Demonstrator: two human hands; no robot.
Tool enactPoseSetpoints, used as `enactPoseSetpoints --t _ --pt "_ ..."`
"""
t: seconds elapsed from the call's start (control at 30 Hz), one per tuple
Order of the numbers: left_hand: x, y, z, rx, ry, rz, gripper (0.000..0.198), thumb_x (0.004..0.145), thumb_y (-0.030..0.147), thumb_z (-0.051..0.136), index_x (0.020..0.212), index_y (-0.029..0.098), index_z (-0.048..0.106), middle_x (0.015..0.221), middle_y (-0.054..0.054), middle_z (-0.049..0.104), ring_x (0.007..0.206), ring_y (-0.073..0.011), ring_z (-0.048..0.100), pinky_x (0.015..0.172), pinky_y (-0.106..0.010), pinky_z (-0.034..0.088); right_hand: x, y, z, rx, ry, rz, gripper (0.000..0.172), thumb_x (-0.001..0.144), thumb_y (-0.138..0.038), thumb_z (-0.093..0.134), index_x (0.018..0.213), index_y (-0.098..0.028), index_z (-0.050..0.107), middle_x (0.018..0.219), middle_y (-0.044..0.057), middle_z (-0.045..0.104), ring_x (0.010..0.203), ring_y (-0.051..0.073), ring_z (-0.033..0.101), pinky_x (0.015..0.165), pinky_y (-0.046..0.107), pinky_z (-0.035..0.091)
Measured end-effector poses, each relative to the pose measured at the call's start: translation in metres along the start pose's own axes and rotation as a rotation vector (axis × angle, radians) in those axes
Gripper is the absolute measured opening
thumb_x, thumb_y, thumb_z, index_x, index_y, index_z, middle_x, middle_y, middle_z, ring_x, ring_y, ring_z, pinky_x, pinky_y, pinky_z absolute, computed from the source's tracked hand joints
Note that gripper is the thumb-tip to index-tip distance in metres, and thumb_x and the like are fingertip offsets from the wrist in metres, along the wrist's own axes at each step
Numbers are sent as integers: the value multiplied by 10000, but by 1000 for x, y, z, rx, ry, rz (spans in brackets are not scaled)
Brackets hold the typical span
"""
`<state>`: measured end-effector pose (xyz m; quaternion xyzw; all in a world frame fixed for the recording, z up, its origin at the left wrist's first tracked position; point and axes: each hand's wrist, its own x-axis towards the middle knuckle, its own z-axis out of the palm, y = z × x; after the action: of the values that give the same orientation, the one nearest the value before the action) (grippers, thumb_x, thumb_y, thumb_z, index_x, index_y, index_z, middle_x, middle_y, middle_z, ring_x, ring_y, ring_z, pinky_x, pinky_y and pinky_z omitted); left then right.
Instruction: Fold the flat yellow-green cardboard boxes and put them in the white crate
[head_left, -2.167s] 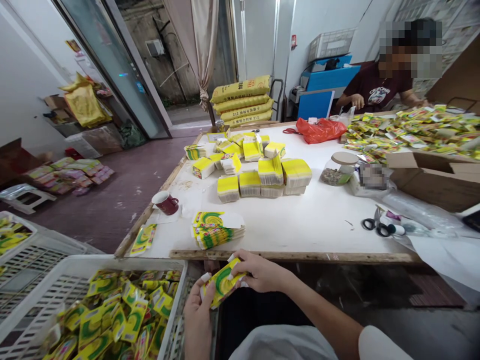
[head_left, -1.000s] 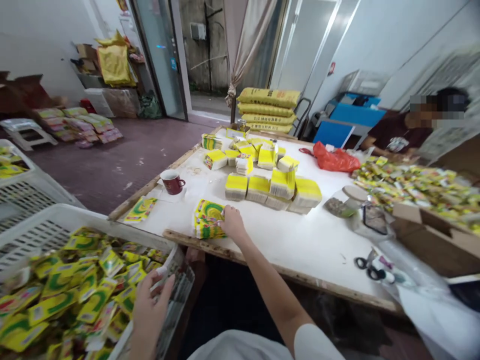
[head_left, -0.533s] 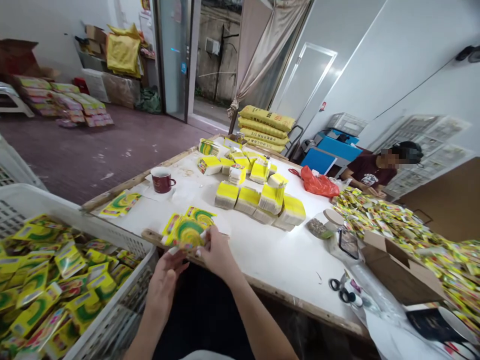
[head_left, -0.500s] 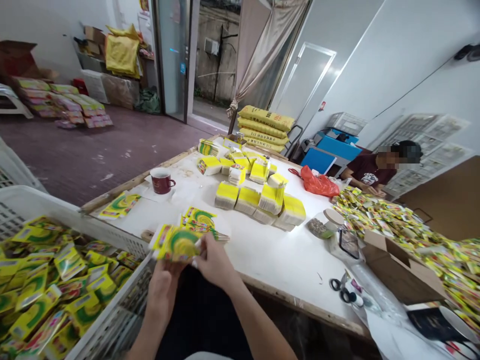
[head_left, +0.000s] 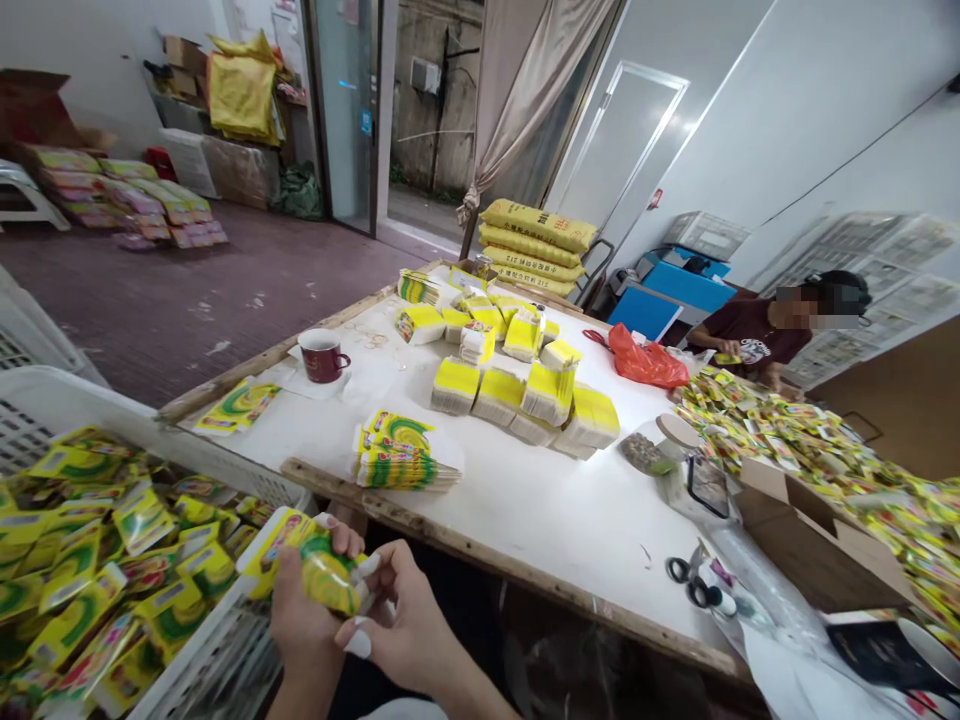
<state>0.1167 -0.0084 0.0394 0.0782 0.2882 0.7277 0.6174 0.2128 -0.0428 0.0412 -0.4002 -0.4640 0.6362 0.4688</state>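
In the head view, the packet [head_left: 326, 575], yellow with a green swirl, is held tilted in the air beside the near edge of the surface [head_left: 525, 535], its body bulging a little. The left hand [head_left: 311, 590] has its fingers clamped on it; those of the right hand [head_left: 397, 610] touch the end nearest them, thumb a little below, and whether they are pinching cannot be told. To work that end well, the left grip should be firm but not squeezing, since the wrapper looks thin and would likely crease, while the right fingers press evenly along the edge. Tipping it less would probably give a clearer sight of that end. As for writing, the stacked yellow sacks [head_left: 532, 245] carry Chinese characters and what reads as 212. The swirl design recurs on the fanned pile [head_left: 401, 455] and on the loose packets in the crate [head_left: 124, 415], but their small lettering is illegible. The maroon mug [head_left: 322, 357] has a faint mark, and a co-worker's shirt [head_left: 739, 335] a pale print, both unreadable.
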Motion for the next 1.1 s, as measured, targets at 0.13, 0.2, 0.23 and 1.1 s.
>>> enactPoseSetpoints --t 0.13,0.2,0.23,1.1 --pt "-1 -4 1 86 88 12 577 536 650 827 774 196 562 621 48 488 570 -97 446 508 -185 472 -1 1 -6 -67 -56 37 602 497 -304 923 899 -218 482 804 -60 506 668 91 399 585 214 323" --pt "-2 -8 0 164 80 35 628 500 715 812 765 197 577 622 45 515 575 -103 467 521 -193 480 0 5 -9 -94 -29 33 602 502 -325 920 912 -218 492 782 -65 509 653 92 397 580 219 321" --pt "-3 -9 0 206 80 42 673 471 768 789 767 196 592 632 38 539 581 -112 488 528 -208 491 1 7 -10 -101 5 22 586 519 -330 913 913 -219 494 772 -68 505 646 91 391 578 220 316" --pt "3 16 -18 538 -72 63 465 636 511 841 935 166 756 834 -44 761 771 -207 703 704 -262 579 -4 3 -56 -482 156 -251 86 742 -104 601 721 -182 628 697 -30 529 645 112 469 599 227 356"
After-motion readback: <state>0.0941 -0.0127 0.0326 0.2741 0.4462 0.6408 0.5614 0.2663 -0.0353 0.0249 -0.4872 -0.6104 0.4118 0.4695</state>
